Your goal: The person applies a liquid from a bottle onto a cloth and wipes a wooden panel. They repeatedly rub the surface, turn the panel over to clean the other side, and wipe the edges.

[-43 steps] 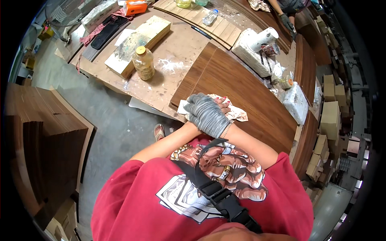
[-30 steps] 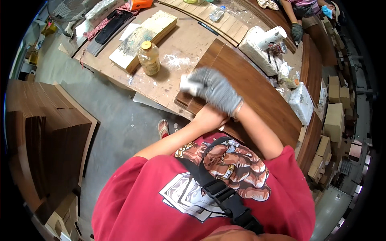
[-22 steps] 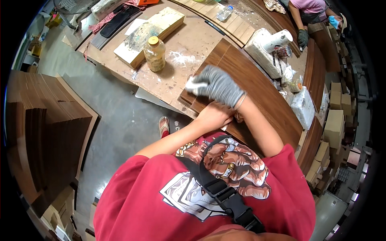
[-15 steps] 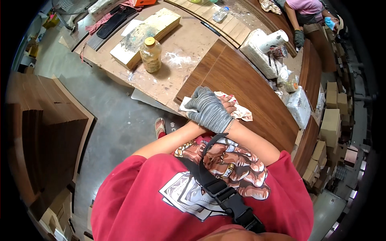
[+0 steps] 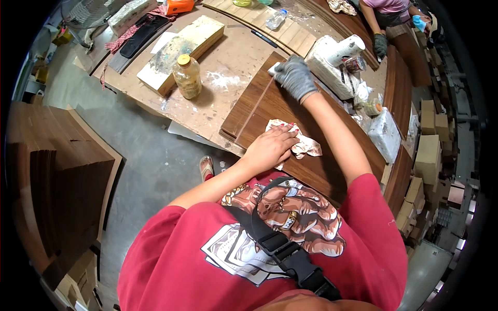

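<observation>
A dark brown wood panel (image 5: 316, 135) with a groove near its left end lies in front of me. My left hand (image 5: 271, 146), bare, rests on a crumpled white rag (image 5: 307, 145) with reddish-brown stains. Its fingers are stretched out over the cloth, against the panel's near part. In a grey knit glove, my right hand (image 5: 296, 78) is closed at the panel's far left corner. A small white pad or block (image 5: 275, 68) sticks out from under its fingers, touching the panel; most of it is hidden.
Left of the panel stand a jar with a yellow lid (image 5: 187, 78) and a pale wooden beam (image 5: 181, 52). A white foam block (image 5: 332, 67) and a cup (image 5: 353, 47) border the right side. Stacked boards (image 5: 62, 166) rise at left. A co-worker's gloved hand (image 5: 381, 46) is at upper right.
My right hand has moved from over my left hand to the panel's far corner, carrying the white pad along the groove. The left hand stays on the rag, now uncovered.
</observation>
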Tool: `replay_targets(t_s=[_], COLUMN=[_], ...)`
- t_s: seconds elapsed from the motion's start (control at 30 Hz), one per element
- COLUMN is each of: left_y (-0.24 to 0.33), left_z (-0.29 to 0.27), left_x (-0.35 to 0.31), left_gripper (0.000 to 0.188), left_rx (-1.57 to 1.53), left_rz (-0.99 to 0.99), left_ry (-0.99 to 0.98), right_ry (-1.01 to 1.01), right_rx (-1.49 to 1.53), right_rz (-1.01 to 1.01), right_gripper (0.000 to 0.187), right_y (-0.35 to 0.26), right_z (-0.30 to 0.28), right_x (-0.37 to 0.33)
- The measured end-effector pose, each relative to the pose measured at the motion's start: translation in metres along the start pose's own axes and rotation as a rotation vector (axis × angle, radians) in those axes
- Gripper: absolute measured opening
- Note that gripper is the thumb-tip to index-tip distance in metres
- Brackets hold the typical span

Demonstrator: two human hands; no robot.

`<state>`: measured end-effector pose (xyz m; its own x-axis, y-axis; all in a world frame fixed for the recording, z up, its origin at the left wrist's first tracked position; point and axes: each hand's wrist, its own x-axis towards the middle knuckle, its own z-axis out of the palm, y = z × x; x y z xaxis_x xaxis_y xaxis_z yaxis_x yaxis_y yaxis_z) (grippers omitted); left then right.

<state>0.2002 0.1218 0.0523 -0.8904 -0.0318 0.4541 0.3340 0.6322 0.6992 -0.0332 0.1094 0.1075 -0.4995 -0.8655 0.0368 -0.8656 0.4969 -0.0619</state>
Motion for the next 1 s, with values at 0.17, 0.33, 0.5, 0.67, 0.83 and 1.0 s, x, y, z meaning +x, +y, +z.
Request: replay_targets(t_s=[0.17, 0.33, 0.5, 0.67, 0.83, 1.0], left_y=[0.0, 0.003, 0.001, 0.003, 0.002, 0.001], left_z=[0.002, -0.002, 0.002, -0.005, -0.004, -0.003], left_x=[0.0, 0.001, 0.001, 0.001, 0.004, 0.004], left_gripper=[0.035, 0.036, 0.036, 0.034, 0.03, 0.039], left_rx=[-0.001, -0.024, 0.003, 0.004, -0.007, -0.05], left_rz=[-0.005, -0.017, 0.006, 0.012, -0.021, -0.061], left_ry=[0.002, -0.029, -0.01, 0.014, -0.066, 0.04], right_ry=[-0.062, 0.028, -0.017, -0.501, -0.586, -0.222], right_rx=[-0.161, -0.017, 0.361, 0.031, -0.062, 0.288], right_rz=[0.139, 0.201, -0.036, -0.07, -0.035, -0.135], right_gripper=[0.029, 0.034, 0.04, 0.054, 0.054, 0.041], right_y=[0.041, 0.065, 0.017, -0.077, -0.092, -0.077], right_z=[0.003, 0.009, 0.044, 0.063, 0.069, 0.017], right_x=[0.049, 0.073, 0.085, 0.086, 0.074, 0.022])
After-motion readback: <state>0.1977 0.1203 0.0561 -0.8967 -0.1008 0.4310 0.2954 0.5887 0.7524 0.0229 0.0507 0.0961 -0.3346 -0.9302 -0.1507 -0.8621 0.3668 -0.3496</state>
